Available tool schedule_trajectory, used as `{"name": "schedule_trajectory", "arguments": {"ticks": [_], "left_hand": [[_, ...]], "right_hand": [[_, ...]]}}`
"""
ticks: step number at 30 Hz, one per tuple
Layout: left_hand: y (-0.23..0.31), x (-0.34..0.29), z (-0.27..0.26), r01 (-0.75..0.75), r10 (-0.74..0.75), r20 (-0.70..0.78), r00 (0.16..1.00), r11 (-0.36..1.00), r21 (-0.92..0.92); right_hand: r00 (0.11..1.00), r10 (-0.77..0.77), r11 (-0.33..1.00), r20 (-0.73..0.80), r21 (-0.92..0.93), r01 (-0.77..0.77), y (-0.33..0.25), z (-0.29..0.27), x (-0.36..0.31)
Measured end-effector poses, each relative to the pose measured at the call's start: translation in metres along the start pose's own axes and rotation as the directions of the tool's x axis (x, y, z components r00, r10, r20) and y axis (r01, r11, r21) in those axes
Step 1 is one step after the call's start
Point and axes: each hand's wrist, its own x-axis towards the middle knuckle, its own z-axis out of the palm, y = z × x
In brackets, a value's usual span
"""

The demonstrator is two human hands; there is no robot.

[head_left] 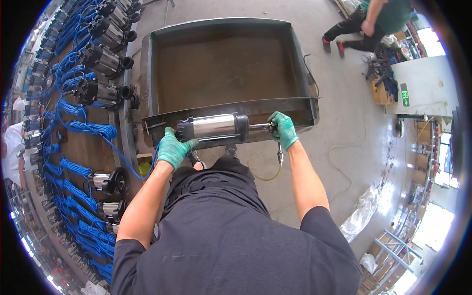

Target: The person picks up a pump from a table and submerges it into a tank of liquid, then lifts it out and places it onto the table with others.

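A submersible pump point(214, 127) with a shiny steel barrel and black ends lies sideways at the near edge of a metal tank point(221, 22). My left hand point(173, 149), in a green glove, grips its left black end from below, with a blue cable point(129, 166) running off beside it. At the other end, my gloved right hand point(283, 130) is closed around a metal air-hose fitting point(259, 126), whose tip meets the pump's black end. A thin hose point(273, 176) hangs below that hand. The fingers partly hide the fitting.
Brownish water fills the tank, and a bar point(236, 104) crosses its near part. Several pumps point(102, 60) with coiled blue cables point(78, 228) line a bench on the left. A person point(376, 24) walks at the far right. Plastic sheeting point(361, 214) lies on the floor.
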Motion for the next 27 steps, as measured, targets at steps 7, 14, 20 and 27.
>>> {"name": "schedule_trajectory", "arguments": {"ticks": [7, 14, 20, 27], "left_hand": [[0.003, 0.001, -0.002, -0.02, 0.021, -0.027, 0.999, 0.999, 0.048], [0.008, 0.001, -0.005, 0.018, -0.019, 0.014, 1.0, 0.998, 0.053], [0.015, -0.002, -0.004, -0.005, 0.006, 0.03, 1.0, 0.999, -0.031], [0.028, -0.015, -0.004, -0.005, -0.001, -0.031, 1.0, 0.979, -0.203]], "right_hand": [[0.999, -0.016, 0.998, -0.03, 0.053, 0.017, 0.004, 0.007, 0.005], [0.999, 0.012, 0.997, -0.034, 0.071, -0.009, 0.007, 0.006, 0.007], [0.996, -0.005, 0.998, 0.087, 0.063, 0.0, 0.007, -0.016, 0.005], [0.836, -0.534, 0.546, -0.123, -0.806, 0.23, -0.029, -0.122, 0.015]]}}
